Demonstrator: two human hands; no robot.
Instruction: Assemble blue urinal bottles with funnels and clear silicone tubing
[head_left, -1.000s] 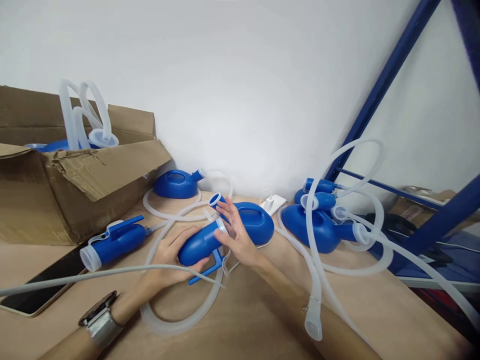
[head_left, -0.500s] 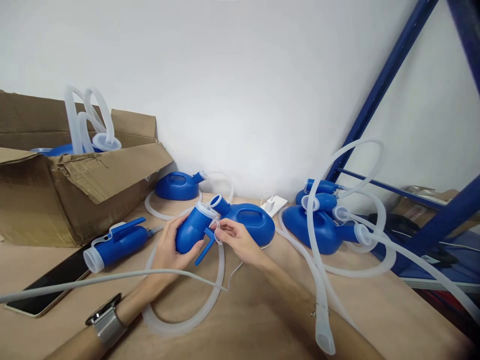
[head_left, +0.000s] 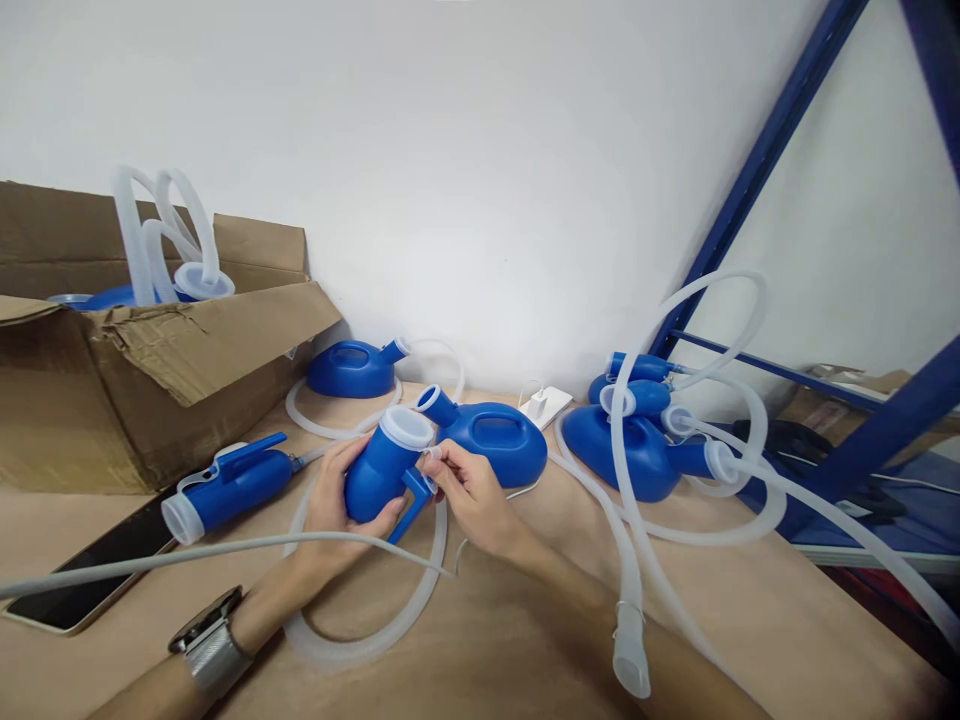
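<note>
My left hand (head_left: pixel 330 500) is wrapped round the body of a blue urinal cup (head_left: pixel 373 478), tilted with its white-rimmed mouth up. A blue handle (head_left: pixel 409 515) sticks out on its right side. Beside that handle, my right hand (head_left: pixel 474 500) pinches a small translucent strap (head_left: pixel 433 455) between thumb and fingertips; part of the strap is hidden by the fingers. Just behind stands a blue urinal bottle (head_left: pixel 491 438) with an open neck and a moulded grip. A translucent hose (head_left: pixel 375 645) loops on the table below my hands.
Another blue urinal cup (head_left: pixel 240 490) lies left, near a black phone (head_left: pixel 82 580). The cardboard box (head_left: pixel 202 360) holds more hoses and blue parts. Further bottles stand at the back (head_left: pixel 349 372) and right (head_left: pixel 622 455). A grey cable (head_left: pixel 187 553) crosses in front; a white charger (head_left: pixel 544 405) lies behind.
The held cup has tipped so its mouth faces me more. My right fingers have shifted slightly, still pinching the strap beside the handle. The whole view has moved a little.
</note>
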